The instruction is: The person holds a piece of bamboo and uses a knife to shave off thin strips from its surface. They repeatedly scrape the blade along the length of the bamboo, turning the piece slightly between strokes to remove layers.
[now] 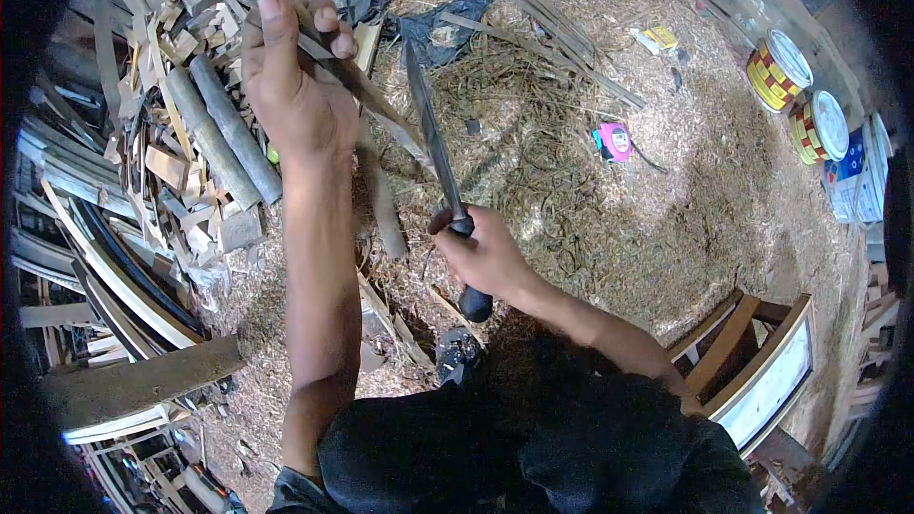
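My left hand (pixel 303 100) is raised at the upper left, fingers wrapped round a long wooden strip (pixel 395 126). That strip slants from the top left down toward the middle, its lower end close beside the blade. In my right hand (pixel 490 257) is a machete (pixel 425 109) with a long dark blade and a black handle. The blade points up and slightly left, and the handle's butt shows below my fist. Under both hands the ground is covered in wood shavings.
Wood offcuts (pixel 167 167) and two round poles (pixel 238 133) lie at the left. A pink tape measure (pixel 615 141) rests on the shavings. Paint buckets (pixel 779 69) line the right edge. A wooden frame with a white panel (pixel 766 390) sits at lower right.
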Demonstrator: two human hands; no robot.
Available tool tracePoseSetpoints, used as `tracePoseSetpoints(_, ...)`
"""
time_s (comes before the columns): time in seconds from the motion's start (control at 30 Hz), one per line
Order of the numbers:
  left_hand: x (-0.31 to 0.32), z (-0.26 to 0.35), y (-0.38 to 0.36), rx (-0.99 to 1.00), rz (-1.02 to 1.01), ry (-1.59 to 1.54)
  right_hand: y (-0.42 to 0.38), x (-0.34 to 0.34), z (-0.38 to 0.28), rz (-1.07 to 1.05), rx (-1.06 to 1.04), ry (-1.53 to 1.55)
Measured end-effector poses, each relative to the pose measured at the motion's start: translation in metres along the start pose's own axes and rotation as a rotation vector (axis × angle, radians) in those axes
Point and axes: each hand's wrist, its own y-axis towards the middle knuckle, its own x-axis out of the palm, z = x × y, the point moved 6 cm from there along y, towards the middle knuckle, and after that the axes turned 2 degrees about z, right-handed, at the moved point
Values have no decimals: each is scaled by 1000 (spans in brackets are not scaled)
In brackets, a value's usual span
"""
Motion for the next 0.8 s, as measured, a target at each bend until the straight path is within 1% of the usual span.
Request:
tracePoseSetpoints(0.03,1,0,0,-12,6,13,2,0,-8,-10,-53,18)
tracePoseSetpoints(0.17,4,2,-3,-4,-32,-12,6,-3,-20,6,-53,-22)
tracePoseSetpoints(0.23,8,6,-2,-65,0,114,8,-6,-14,15,-9,40)
tracePoseSetpoints(0.27,2,10,5,10,-77,218,8,-7,-7,18,17,30)
tracePoseSetpoints(0.3,2,15,9,14,-78,219,9,-8,-5,16,14,31)
tracePoseSetpoints(0.37,0,27,14,30,-20,182,9,-9,-2,24,20,-26)
tracePoseSetpoints(0.4,-8,28,15,39,57,183,10,-8,-2,20,22,-26)
tracePoseSetpoints(0.47,-8,27,11,68,69,213,13,-7,-7,20,-54,13)
tracePoseSetpoints(0.5,-6,28,10,95,79,240,14,-8,-13,20,-56,12)
tracePoseSetpoints(0.53,0,32,7,149,21,282,14,-8,-27,12,-70,-19)
tracePoseSetpoints(0.57,1,33,6,149,20,282,14,-9,-42,4,-83,-48)
tracePoseSetpoints(0.6,5,37,4,221,1,390,10,-9,-63,3,-82,-46)
tracePoseSetpoints(0.63,9,40,2,297,-20,497,6,-9,-89,-21,-99,75)
tracePoseSetpoints(0.67,16,42,0,335,-51,492,4,-9,-103,-43,-114,198)
tracePoseSetpoints(0.7,19,42,-2,332,-52,492,3,-10,-105,-42,-112,200)
tracePoseSetpoints(0.77,26,43,-6,386,-83,547,1,-13,-116,4,-271,43)
tracePoseSetpoints(0.8,26,44,-7,386,-83,545,0,-12,-111,5,-271,42)
